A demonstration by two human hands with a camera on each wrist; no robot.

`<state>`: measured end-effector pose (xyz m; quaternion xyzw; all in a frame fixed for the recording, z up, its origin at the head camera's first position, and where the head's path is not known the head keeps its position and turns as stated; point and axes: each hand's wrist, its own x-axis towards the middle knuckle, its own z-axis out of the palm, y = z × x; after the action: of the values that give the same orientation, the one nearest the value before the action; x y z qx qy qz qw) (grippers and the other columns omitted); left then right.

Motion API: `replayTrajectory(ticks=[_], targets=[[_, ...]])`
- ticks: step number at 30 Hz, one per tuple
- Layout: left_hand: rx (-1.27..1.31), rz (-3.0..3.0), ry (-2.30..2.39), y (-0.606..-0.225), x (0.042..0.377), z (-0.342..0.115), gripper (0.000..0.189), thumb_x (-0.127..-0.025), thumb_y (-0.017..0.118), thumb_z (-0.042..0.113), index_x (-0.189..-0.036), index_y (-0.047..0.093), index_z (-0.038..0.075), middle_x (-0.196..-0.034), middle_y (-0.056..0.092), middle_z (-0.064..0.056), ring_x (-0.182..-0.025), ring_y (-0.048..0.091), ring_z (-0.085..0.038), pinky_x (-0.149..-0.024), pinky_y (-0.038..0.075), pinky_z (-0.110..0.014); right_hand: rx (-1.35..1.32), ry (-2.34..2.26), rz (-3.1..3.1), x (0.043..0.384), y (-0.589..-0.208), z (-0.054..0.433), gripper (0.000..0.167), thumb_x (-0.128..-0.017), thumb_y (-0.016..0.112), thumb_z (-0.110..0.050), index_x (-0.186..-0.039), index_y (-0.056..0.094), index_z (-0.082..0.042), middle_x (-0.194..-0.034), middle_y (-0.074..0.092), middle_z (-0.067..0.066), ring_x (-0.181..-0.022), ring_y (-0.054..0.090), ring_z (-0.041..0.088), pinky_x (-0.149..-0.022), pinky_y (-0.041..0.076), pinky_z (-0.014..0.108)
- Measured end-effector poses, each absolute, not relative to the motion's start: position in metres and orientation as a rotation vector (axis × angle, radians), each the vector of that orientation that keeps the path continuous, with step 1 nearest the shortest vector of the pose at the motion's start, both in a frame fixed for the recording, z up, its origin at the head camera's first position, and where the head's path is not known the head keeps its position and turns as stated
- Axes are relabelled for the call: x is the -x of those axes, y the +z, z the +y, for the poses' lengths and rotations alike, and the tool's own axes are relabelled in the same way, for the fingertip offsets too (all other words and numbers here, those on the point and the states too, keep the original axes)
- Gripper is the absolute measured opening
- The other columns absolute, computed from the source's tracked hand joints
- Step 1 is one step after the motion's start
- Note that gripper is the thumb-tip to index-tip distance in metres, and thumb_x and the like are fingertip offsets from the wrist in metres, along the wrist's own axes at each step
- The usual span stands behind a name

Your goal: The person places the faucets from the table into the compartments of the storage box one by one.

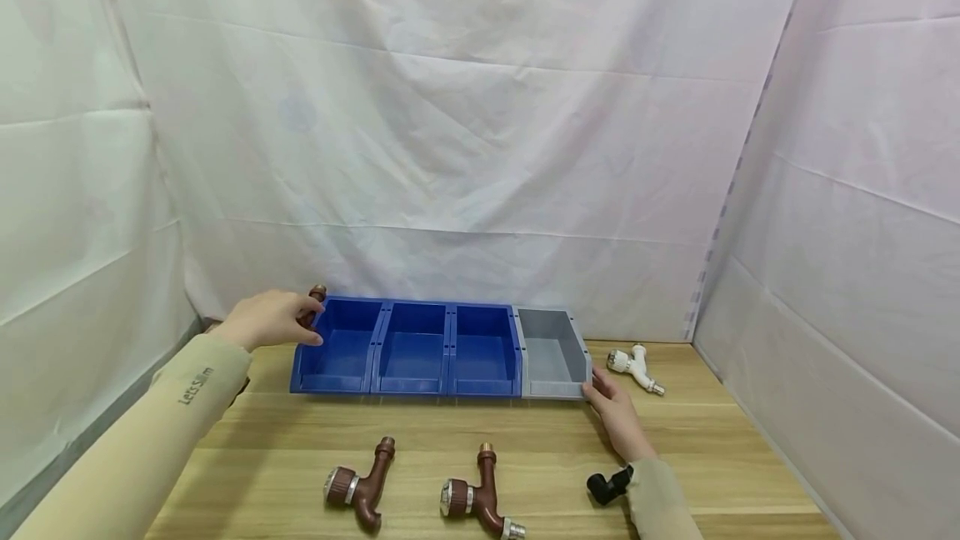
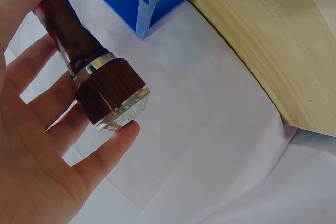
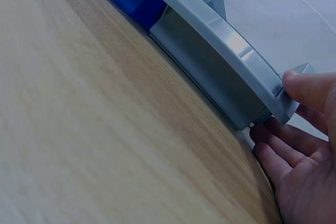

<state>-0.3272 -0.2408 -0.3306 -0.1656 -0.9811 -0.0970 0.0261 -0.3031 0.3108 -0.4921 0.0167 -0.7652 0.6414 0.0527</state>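
Observation:
My left hand [image 1: 272, 317] holds a brown tap [image 2: 108, 88] beside the left end of the bin row. In the left wrist view the thumb lies at the pipe end and fingers curl behind the tap, one fingertip at its clear-capped knob. With the right hand [image 1: 617, 415] I grip the front right corner of the grey bin [image 1: 551, 388], thumb on the rim and fingers underneath. Three blue bins [image 1: 411, 386] adjoin the grey one on its left, forming one row. The bins' visible insides contain nothing.
Two brown taps, one with a plain spout [image 1: 367, 494] and one with a metal nozzle [image 1: 487, 490], lie in front on the wooden table [image 1: 420, 432]. A black fitting [image 1: 609, 486] lies by the right sleeve. Behind that hand is a white tap [image 1: 637, 367]. White cloth [image 1: 420, 148] encloses the table.

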Motion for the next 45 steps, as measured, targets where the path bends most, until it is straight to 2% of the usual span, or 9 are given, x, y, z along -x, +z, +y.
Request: replayTrajectory(ticks=[4,10,18,24,27,36,45], targets=[[0.523,-3.034,-0.307,-0.332,0.329,-0.24,0.068,-0.074,0.078,0.054,-0.125,0.066,0.011,-0.107,0.068,-0.008,-0.095,0.062,-0.031,-0.069,0.05,-0.05,-0.04,1.955,-2.326,0.304,-0.492,0.31,0.059,-0.1,0.055,-0.017,-0.151,0.03,-0.002,-0.149,0.035,0.024,-0.135,0.035,0.03,-0.092,0.038,0.013],[0.524,-3.033,-0.307,-0.335,0.327,-0.243,0.068,-0.074,0.078,0.054,-0.124,0.066,0.01,-0.102,0.068,-0.004,-0.09,0.062,-0.026,-0.066,0.049,-0.047,-0.054,1.956,-2.333,0.308,-0.494,0.306,0.059,-0.101,0.054,-0.018,-0.152,0.029,-0.003,-0.15,0.034,0.024,-0.136,0.034,0.03,-0.1,0.036,0.022],[0.504,-3.027,-0.307,-0.34,0.323,-0.247,0.066,-0.074,0.078,0.055,-0.122,0.067,0.012,-0.102,0.067,-0.005,-0.091,0.062,-0.028,-0.067,0.049,-0.05,-0.101,1.942,-2.324,0.311,-0.499,0.298,0.058,-0.1,0.056,-0.016,-0.15,0.031,0.0,-0.148,0.036,0.025,-0.135,0.036,0.032,-0.102,0.037,0.026],[0.492,-3.036,-0.297,-0.342,0.322,-0.248,0.066,-0.074,0.078,0.053,-0.123,0.067,0.01,-0.103,0.067,-0.006,-0.092,0.062,-0.029,-0.068,0.05,-0.051,-0.095,1.914,-2.338,0.312,-0.503,0.295,0.058,-0.099,0.057,-0.019,-0.149,0.034,-0.001,-0.147,0.039,0.024,-0.134,0.038,0.032,-0.105,0.037,0.036],[0.497,-3.033,-0.302,-0.34,0.323,-0.245,0.066,-0.075,0.078,0.053,-0.124,0.066,0.01,-0.104,0.067,-0.005,-0.093,0.062,-0.029,-0.069,0.05,-0.051,-0.079,1.905,-2.328,0.312,-0.503,0.295,0.057,-0.099,0.057,-0.018,-0.149,0.035,-0.001,-0.146,0.04,0.025,-0.133,0.038,0.033,-0.104,0.038,0.036],[0.513,-3.032,-0.31,-0.338,0.33,-0.239,0.066,-0.075,0.078,0.052,-0.124,0.066,0.01,-0.098,0.066,0.0,-0.088,0.061,-0.024,-0.069,0.05,-0.048,-0.104,1.946,-2.312,0.312,-0.498,0.3,0.057,-0.1,0.055,-0.016,-0.15,0.032,-0.001,-0.147,0.038,0.026,-0.134,0.037,0.033,-0.098,0.039,0.023],[0.531,-3.026,-0.321,-0.337,0.334,-0.232,0.066,-0.075,0.078,0.051,-0.125,0.066,0.009,-0.107,0.067,-0.007,-0.093,0.062,-0.029,-0.07,0.05,-0.049,-0.088,1.937,-2.337,0.307,-0.492,0.301,0.057,-0.101,0.053,-0.015,-0.151,0.029,0.0,-0.149,0.034,0.027,-0.136,0.035,0.034,-0.104,0.037,0.032]])
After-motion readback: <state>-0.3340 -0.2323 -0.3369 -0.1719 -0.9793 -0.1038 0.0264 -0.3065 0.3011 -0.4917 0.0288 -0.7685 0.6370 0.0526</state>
